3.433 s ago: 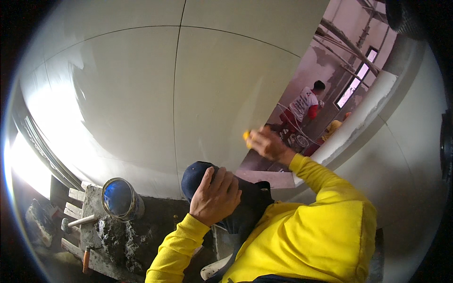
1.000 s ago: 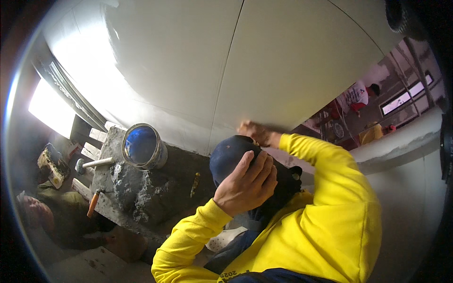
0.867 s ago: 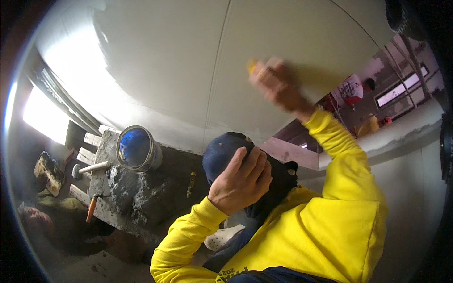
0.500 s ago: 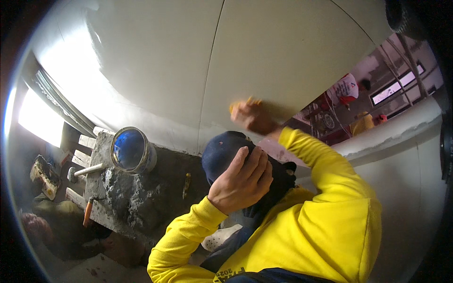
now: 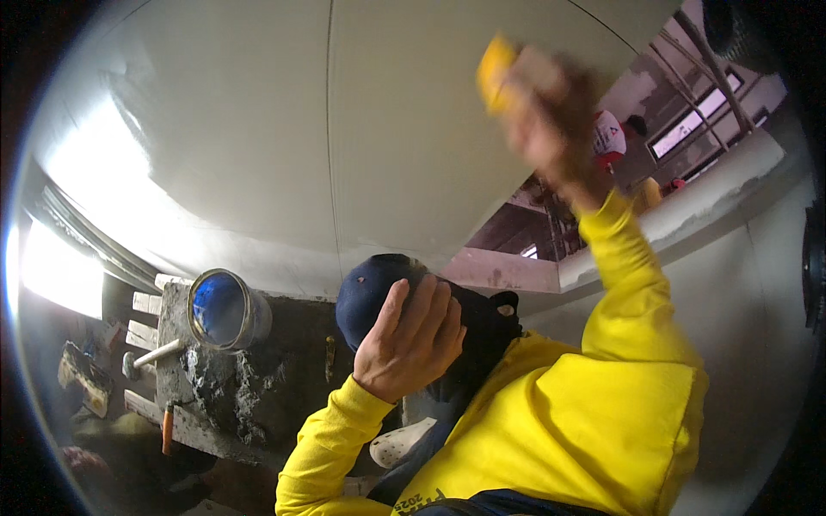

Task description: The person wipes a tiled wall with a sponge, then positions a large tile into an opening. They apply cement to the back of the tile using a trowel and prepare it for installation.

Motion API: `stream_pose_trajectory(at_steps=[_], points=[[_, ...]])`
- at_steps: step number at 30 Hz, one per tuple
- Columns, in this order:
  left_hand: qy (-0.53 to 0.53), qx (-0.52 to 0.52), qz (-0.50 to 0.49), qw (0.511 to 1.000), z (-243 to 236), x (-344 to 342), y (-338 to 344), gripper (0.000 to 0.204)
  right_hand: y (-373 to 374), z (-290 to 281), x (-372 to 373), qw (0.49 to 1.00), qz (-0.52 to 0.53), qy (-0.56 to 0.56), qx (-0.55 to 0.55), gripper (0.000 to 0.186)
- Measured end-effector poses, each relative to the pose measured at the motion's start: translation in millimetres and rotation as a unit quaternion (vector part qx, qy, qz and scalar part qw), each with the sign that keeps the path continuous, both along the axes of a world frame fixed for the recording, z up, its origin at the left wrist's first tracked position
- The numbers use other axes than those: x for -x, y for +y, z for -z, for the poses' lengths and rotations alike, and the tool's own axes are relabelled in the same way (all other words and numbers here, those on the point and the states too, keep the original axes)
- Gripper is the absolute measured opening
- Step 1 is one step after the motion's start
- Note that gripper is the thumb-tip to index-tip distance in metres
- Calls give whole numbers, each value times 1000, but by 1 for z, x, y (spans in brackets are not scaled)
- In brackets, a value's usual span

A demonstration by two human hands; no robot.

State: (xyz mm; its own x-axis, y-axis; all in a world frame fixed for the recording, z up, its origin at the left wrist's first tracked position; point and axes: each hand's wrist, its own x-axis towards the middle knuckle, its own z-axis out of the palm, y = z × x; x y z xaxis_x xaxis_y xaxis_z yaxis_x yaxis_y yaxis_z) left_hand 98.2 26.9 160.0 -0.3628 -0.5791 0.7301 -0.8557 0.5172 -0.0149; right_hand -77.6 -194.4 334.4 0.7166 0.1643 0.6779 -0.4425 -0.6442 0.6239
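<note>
My left hand (image 5: 409, 340) has its curled fingers pressed over a navy cap (image 5: 364, 295), with dark cloth hanging beside it. My right hand (image 5: 546, 116), blurred by motion, is raised high with a yellow object (image 5: 497, 73), possibly a sponge, in its fingers, in front of a large pale tiled wall (image 5: 249, 129); contact with the wall cannot be told. A bucket (image 5: 219, 308) with a blue inside sits on a mortar-covered board (image 5: 181, 387) below the wall, near a white-handled mallet (image 5: 155, 354) and an orange-handled tool (image 5: 168, 430).
Wooden slats (image 5: 144, 335) stick out at the board's left side. A curved pale ledge (image 5: 680, 219) runs along the right, beside an opening showing scaffold poles (image 5: 714, 77) and a worker in a white-and-red shirt (image 5: 609, 136). Another person (image 5: 86, 464) is partly visible at lower left.
My right hand has moved sharply up and to the right with the yellow object. My left hand stays on the cap, while the view has shifted, so the bucket sits lower.
</note>
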Motion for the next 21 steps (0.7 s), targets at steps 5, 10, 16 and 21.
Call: stream_pose_trajectory(at_steps=[5, 10, 16, 21], points=[[-2, 15, 23, 1000, 3, 14, -13, 26, -41, -18, -10, 998, 36, -14, 47, 41], [-1, -3, 8, 1000, -5, 7, -8, 29, -20, 164, 9, 972, 45, 229, -32, 26], [-7, 3, 4, 1000, -5, -6, -2, 29, 12, 150, 42, 939, -27, 244, -241, 20], [-20, -8, -3, 1000, -3, -11, 0, 29, -5, -53, 46, 994, 42, -86, 53, 45]])
